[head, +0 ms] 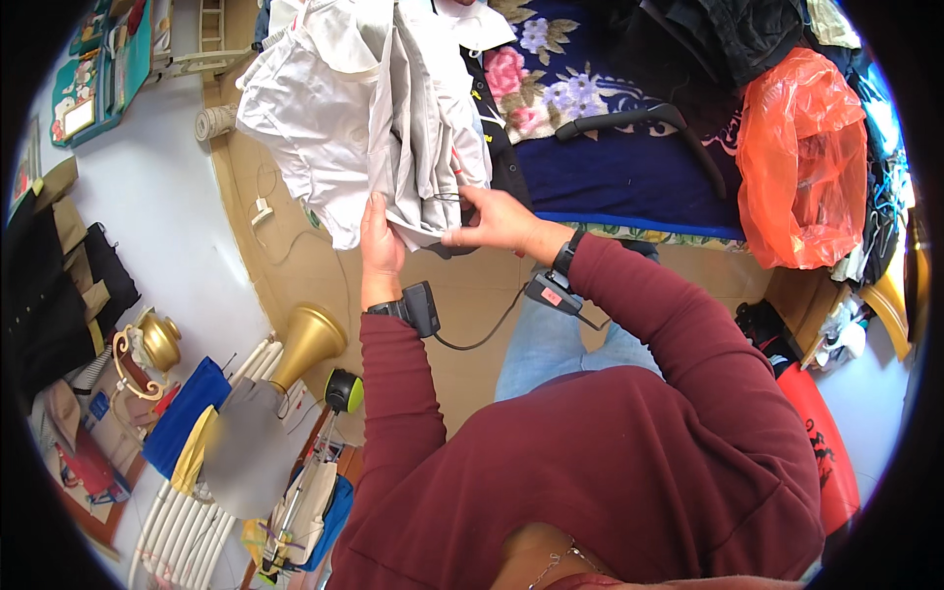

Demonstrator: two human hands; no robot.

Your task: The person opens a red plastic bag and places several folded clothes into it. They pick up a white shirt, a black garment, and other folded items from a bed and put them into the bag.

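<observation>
A light grey garment (413,155) hangs in folds over white clothes at the front edge of the bed. My left hand (383,243) grips its lower hem, with the thumb lying on top of the cloth. At the other end of that hem is my right hand (498,219), thumb and forefinger on the cloth and the remaining fingers partly hidden. A thin black cord (446,197) shows beside the right fingertips. Left of the grey folds lies a white shirt (313,125). Black cloth (509,173) shows beneath the pile on the right.
A navy flowered blanket (619,188) covers the bed, with a black hanger (627,122) on it. At right sits an orange plastic bag (804,162) by dark clothes (726,37). A power strip (261,212) and cable lie on the floor. A gold trumpet-shaped vase (313,343) stands at left.
</observation>
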